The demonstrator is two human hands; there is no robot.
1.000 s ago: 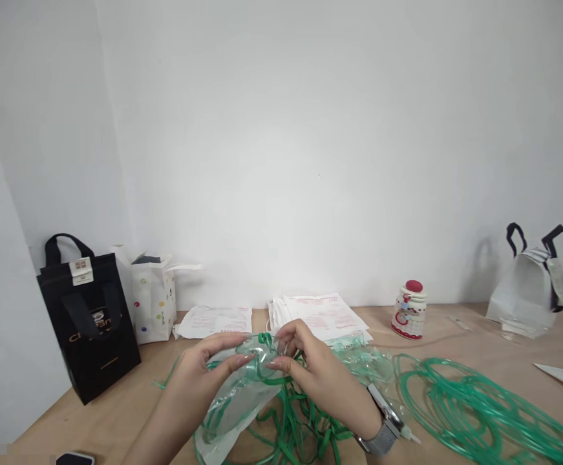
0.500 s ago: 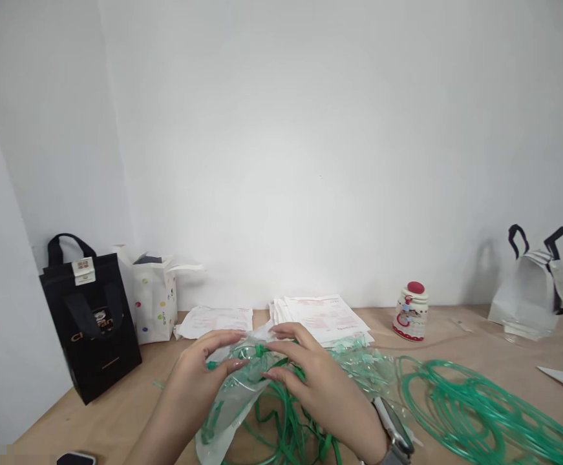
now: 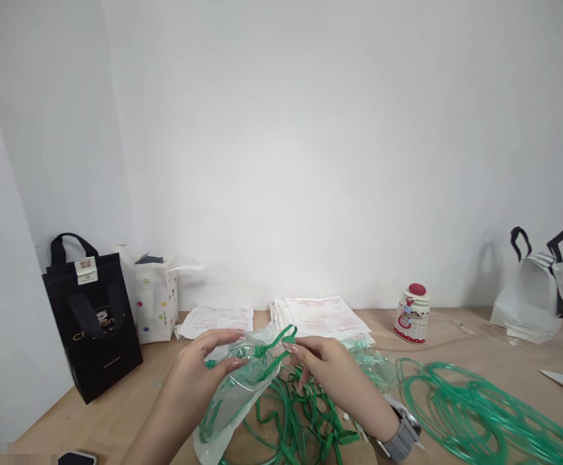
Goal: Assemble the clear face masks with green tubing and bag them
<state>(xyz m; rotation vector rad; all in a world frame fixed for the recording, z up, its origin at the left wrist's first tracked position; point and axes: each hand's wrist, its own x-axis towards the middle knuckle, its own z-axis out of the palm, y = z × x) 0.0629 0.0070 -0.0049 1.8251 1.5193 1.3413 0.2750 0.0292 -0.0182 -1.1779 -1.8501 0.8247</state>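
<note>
My left hand (image 3: 211,361) is closed around the left side of a clear oxygen mask (image 3: 251,363) that sits partly inside a translucent plastic bag (image 3: 230,413). A knotted green elastic strap (image 3: 275,339) comes off the mask's top. Between thumb and fingertips, my right hand (image 3: 317,361) pinches the end of this strap, drawn out to the right of the mask. Beneath the hands lies a tangle of green straps (image 3: 317,413) with pale green tubing beside it. A watch is on my right wrist.
Coiled green tubing (image 3: 475,400) spreads over the right of the table, near more clear masks (image 3: 378,368). Printed packets (image 3: 320,316) lie by the wall. A red-lidded jar (image 3: 412,314), a black bag (image 3: 92,323), a dotted bag (image 3: 155,300) and a white bag (image 3: 526,297) stand around.
My right hand has moved off the mask to the right and now pulls the green strap out into a loop. The left hand stays on the mask and bag.
</note>
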